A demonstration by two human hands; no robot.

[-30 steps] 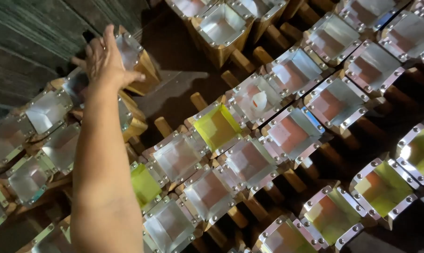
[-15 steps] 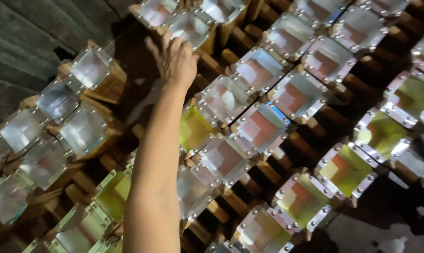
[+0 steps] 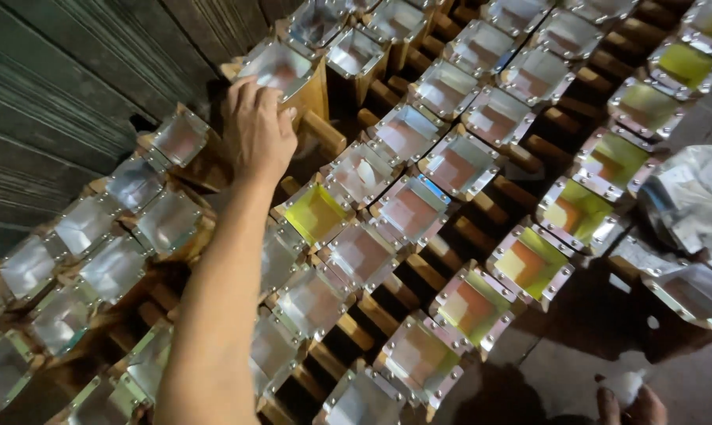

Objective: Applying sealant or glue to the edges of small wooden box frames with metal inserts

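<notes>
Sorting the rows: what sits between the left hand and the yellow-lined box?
In the head view, a wooden peg lies between the left hand and the yellow-lined box.

Packages: one crumpled pale plastic wrapper (image 3: 690,201) at the right edge, beside the wooden moulds.
Labels, signs, screens: none visible.

Two hands show: the left hand (image 3: 258,134) up among the stock, and the right hand (image 3: 631,403) only partly in view at the bottom edge. The wooden moulds with square metal-rimmed mouths (image 3: 411,211) lie in slanting rows, well over thirty, too crowded to count exactly. One crumpled pale sheet (image 3: 690,201) lies at the right.
</notes>
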